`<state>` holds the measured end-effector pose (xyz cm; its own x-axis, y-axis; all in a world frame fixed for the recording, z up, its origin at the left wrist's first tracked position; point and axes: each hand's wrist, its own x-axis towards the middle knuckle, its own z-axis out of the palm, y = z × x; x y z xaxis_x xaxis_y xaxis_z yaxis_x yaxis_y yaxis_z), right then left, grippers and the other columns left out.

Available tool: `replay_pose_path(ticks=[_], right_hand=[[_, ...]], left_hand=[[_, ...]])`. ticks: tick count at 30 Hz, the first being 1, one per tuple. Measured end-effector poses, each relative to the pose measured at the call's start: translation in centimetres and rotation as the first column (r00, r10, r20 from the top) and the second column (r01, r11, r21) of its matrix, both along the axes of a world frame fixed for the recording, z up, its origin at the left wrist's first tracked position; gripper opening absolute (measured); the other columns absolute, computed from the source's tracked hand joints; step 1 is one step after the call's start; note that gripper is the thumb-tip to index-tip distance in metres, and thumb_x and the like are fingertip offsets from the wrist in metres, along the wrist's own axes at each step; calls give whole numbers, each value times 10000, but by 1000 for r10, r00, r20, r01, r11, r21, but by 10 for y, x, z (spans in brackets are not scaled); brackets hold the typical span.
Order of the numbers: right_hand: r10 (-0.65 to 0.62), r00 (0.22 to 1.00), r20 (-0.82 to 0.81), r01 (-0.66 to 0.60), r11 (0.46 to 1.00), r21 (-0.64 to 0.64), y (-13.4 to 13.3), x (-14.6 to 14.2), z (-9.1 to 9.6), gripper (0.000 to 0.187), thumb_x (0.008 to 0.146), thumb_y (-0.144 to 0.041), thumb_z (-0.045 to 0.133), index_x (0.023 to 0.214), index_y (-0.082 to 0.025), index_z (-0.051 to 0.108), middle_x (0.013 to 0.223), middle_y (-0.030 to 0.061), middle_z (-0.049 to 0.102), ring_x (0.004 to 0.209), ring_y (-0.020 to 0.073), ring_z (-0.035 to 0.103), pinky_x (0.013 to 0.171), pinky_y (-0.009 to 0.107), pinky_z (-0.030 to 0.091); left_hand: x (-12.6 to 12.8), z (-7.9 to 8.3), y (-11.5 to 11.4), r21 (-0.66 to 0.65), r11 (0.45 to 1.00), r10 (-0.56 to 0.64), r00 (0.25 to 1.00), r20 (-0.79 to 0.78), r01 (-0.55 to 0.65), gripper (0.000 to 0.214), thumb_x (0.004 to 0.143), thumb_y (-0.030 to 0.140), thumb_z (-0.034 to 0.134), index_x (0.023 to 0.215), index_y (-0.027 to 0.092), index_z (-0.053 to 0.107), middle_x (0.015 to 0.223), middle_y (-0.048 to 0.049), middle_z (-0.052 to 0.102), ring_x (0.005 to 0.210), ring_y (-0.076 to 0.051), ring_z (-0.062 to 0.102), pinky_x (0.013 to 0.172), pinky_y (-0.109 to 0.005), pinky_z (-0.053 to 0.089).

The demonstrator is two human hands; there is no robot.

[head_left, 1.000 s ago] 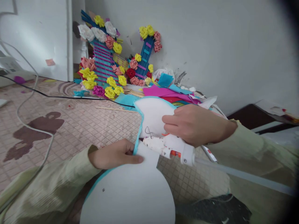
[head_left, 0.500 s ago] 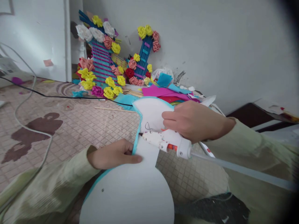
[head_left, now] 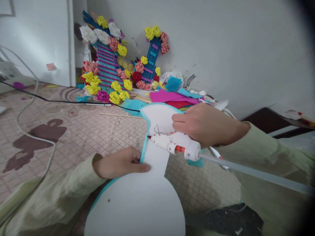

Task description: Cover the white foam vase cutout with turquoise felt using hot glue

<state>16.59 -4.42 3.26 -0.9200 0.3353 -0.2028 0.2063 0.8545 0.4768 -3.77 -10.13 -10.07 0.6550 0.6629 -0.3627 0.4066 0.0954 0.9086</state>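
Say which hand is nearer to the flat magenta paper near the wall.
Right. The right hand, gripping a white plastic glue gun, is close in front of the magenta paper; the left hand, holding a flat white turquoise-edged board, is lower and farther away.

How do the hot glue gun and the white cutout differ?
Look: the hot glue gun is speckled, with a translucent glue stick behind; the white cutout is nearly plain, with teal edging along part of its outline.
Size: the hot glue gun is smaller than the white cutout.
Hold: the right hand grips the hot glue gun; the left hand pinches the white cutout at its neck.
Shared: both are mainly white.
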Motion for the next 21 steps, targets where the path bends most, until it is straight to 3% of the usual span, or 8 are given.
replay_pose_path(ticks=[9, 15, 21], right_hand=[[-16, 1000, 2, 16, 1000, -11, 1, 1, 1, 220, 779, -233, 399, 600, -143, 488, 604, 31, 490, 457, 98, 304, 477, 278, 97], [-15, 1000, -13, 15, 1000, -3, 2, 1, 0, 222, 784, -278, 420, 608, -156, 480, 615, 17, 485, 474, 101, 289, 485, 280, 99], [-6, 1000, -11, 6, 1000, 15, 1, 2, 0, 161, 743, -190, 420, 595, -153, 473, 605, 15, 484, 450, 99, 276, 481, 280, 82]], left_hand=[[-1, -2, 1, 68, 998, 18, 999, -28, -16, 399, 685, 463, 524, 482, 159, 366, 453, 47, 312, 418, -56, 254, 363, -202, 153], [-1, -3, 1, 64, 998, 0, 999, -39, 3, 428, 693, 521, 491, 492, 159, 384, 453, 45, 307, 417, -59, 247, 373, -213, 147], [-2, -4, 2, 13, 999, -34, 999, -18, 34, 436, 693, 549, 480, 518, 153, 428, 456, 49, 302, 418, -58, 229, 384, -219, 145]])
